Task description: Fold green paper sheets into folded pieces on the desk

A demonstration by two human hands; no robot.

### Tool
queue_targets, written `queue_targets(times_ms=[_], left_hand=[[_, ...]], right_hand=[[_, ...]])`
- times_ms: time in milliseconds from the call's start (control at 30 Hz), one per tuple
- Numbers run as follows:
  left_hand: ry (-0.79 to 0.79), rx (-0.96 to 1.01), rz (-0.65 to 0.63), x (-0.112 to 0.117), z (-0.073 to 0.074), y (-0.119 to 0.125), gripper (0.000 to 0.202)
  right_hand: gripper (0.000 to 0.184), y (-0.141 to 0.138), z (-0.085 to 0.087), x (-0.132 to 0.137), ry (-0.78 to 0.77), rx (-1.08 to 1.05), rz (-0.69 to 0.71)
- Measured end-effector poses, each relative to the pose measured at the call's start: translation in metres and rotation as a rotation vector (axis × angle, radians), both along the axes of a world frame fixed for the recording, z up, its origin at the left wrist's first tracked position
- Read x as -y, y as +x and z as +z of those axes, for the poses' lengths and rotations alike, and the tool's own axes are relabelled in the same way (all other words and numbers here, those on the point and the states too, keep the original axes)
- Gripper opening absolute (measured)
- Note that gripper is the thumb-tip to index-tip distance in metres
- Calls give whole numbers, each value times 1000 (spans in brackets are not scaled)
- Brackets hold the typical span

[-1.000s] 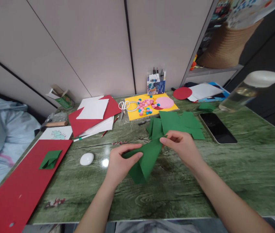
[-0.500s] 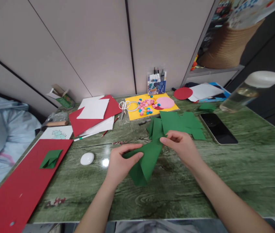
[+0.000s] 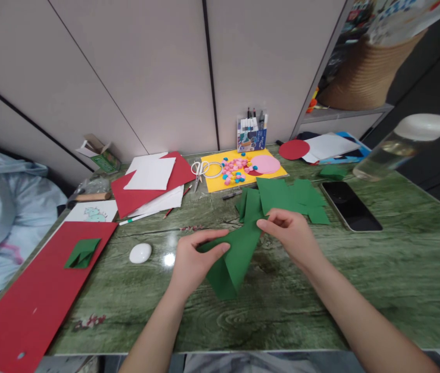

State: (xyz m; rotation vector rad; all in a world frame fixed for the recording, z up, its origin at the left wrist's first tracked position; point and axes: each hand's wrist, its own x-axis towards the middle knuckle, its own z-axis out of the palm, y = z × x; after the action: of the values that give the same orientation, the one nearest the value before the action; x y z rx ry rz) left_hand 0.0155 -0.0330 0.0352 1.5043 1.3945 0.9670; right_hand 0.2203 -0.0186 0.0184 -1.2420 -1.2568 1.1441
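Note:
Both hands hold a partly folded sheet of green paper [image 3: 237, 256] above the front middle of the table. My left hand [image 3: 194, 261] pinches its left edge between thumb and fingers. At the upper right corner, my right hand [image 3: 285, 230] grips the paper with thumb and fingertips. A folded flap hangs open at the sheet's lower end. Just beyond lie more pieces of green paper [image 3: 282, 196], some of them folded. To the left, a small folded green paper [image 3: 82, 253] rests on a long red sheet [image 3: 44, 290]. A white rounded object [image 3: 140, 253] sits left of my left hand.
White-handled scissors [image 3: 199, 173] lie by a yellow sheet [image 3: 214, 184] bearing colourful pompoms [image 3: 235, 168]. A phone [image 3: 351, 205] and a clear bottle [image 3: 388, 153] stand at the right. Red and white papers [image 3: 152, 173] and a pen box [image 3: 251, 133] are at the back.
The view has shifted very slightly. Both hands keep their grip on the green paper, with almost no movement.

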Motion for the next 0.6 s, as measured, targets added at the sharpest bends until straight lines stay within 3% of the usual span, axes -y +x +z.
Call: queue_targets(times_ms=[600], left_hand=[[-14, 46, 17, -2, -2, 0, 21]], right_hand=[[30, -1, 0, 0, -7, 29, -10]])
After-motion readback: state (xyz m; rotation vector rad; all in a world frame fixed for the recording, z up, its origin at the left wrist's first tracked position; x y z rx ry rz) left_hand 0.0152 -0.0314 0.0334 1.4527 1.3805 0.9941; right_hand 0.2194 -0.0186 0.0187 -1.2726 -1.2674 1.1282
